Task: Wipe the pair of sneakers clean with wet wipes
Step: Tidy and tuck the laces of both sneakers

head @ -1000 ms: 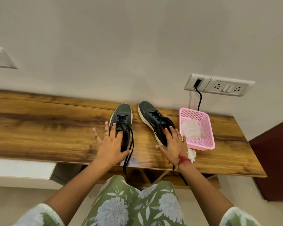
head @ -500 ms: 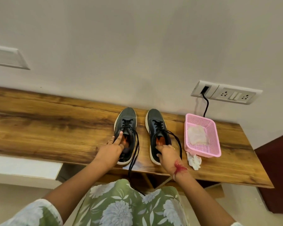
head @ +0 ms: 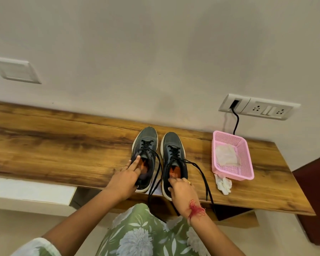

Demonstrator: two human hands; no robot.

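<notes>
While holding both side by side at frame centre on the wooden shelf [head: 63, 150], gripped left sneaker [head: 145, 145] at the collar with left hand [head: 126, 180], forefinger straight; pinched right sneaker [head: 174, 143] at the heel rim with right hand [head: 181, 189]. Judged a lining-up step, no wiping in hand. Next called for letting go and reaching right for the wet wipe [head: 226, 155] in the pink basket [head: 246, 159].

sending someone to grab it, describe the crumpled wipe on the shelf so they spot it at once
On the long wooden shelf against the wall, go to the pink mesh basket at its right end. The crumpled white wipe lies on the wood at the basket's near left corner. Unlike the flat pale sheet inside the basket, it is balled up and outside.
</notes>
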